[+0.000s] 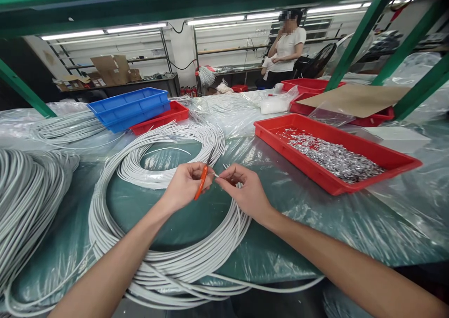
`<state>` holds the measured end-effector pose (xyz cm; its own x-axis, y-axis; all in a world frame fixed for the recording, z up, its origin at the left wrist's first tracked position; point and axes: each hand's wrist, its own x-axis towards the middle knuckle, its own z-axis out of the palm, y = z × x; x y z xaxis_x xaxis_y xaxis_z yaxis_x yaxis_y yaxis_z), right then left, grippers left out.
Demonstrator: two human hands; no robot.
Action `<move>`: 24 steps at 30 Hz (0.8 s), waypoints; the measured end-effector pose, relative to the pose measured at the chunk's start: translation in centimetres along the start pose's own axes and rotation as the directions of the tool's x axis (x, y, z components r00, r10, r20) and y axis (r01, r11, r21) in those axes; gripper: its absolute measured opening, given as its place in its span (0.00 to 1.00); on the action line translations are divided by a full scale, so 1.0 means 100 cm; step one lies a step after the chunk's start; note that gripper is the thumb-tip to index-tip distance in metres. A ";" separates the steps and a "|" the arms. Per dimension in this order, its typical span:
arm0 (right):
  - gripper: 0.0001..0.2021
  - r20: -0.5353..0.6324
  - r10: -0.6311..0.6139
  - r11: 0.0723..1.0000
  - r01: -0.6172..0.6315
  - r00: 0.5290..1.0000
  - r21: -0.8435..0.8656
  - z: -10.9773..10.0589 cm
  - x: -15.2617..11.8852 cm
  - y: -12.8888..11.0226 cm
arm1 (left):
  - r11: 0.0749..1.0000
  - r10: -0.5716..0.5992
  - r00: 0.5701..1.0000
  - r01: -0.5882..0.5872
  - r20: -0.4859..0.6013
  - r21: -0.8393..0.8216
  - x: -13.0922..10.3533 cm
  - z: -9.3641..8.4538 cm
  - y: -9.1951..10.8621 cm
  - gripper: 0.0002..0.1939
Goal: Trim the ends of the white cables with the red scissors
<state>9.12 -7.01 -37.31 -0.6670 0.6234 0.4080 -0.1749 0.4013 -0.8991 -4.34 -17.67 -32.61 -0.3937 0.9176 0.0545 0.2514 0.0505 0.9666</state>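
My left hand [187,182] is closed around small orange-handled scissors [201,183], their thin dark tip pointing up and away. Right beside it, my right hand [243,187] pinches the end of a thin white cable [215,174] between thumb and fingertips. The fingertips of both hands nearly meet at this cable end, and the fine detail there is too small to make out. Beneath the hands lies a large coil of white cable [101,210], with a smaller coil [168,177] overlapping its far side.
A red tray [280,156] of small shiny metal pieces [336,159] stands at the right. Blue trays [129,107] rest partly over a red one [161,117] behind. A thick cable bundle [31,205] fills the left. Green posts [358,42] frame the plastic-covered table; a person [287,46] stands beyond.
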 end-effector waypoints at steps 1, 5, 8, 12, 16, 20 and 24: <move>0.09 -0.005 -0.001 1.000 0.001 1.000 -0.006 0.000 0.000 0.000 | 1.000 0.005 1.000 -0.005 0.002 0.002 0.000 0.000 -0.001 0.04; 0.09 0.001 0.007 1.000 -0.007 1.000 -0.001 0.001 0.000 -0.003 | 0.999 0.033 0.999 -0.033 0.014 0.003 0.000 -0.002 -0.003 0.03; 0.09 0.036 0.037 0.996 -0.040 0.999 0.081 0.000 0.001 -0.004 | 0.998 0.057 0.998 -0.057 0.014 -0.004 -0.001 -0.002 -0.003 0.03; 0.10 0.110 0.105 0.969 -0.127 0.988 0.212 0.000 0.004 -0.006 | 0.998 0.069 0.997 -0.068 0.036 -0.019 -0.001 -0.002 -0.003 0.02; 0.14 0.231 0.156 0.928 -0.223 0.960 0.299 -0.001 0.006 -0.007 | 0.996 0.083 0.996 -0.082 0.038 -0.023 -0.002 -0.001 0.000 0.01; 0.15 0.293 0.185 0.892 -0.285 0.938 0.350 -0.003 0.007 -0.006 | 0.996 0.085 0.995 -0.084 0.045 -0.024 -0.003 -0.001 0.002 0.02; 0.16 0.342 0.210 0.842 -0.347 0.916 0.413 -0.003 0.007 -0.006 | 0.997 0.070 0.996 -0.068 0.052 -0.033 -0.003 -0.001 0.004 0.03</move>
<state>8.97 -6.62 -36.45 -0.8953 0.4259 0.1308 -0.2147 -0.1553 -0.9643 -4.25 -18.01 -32.25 -0.3285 0.9382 0.1085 0.2480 -0.0252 0.9684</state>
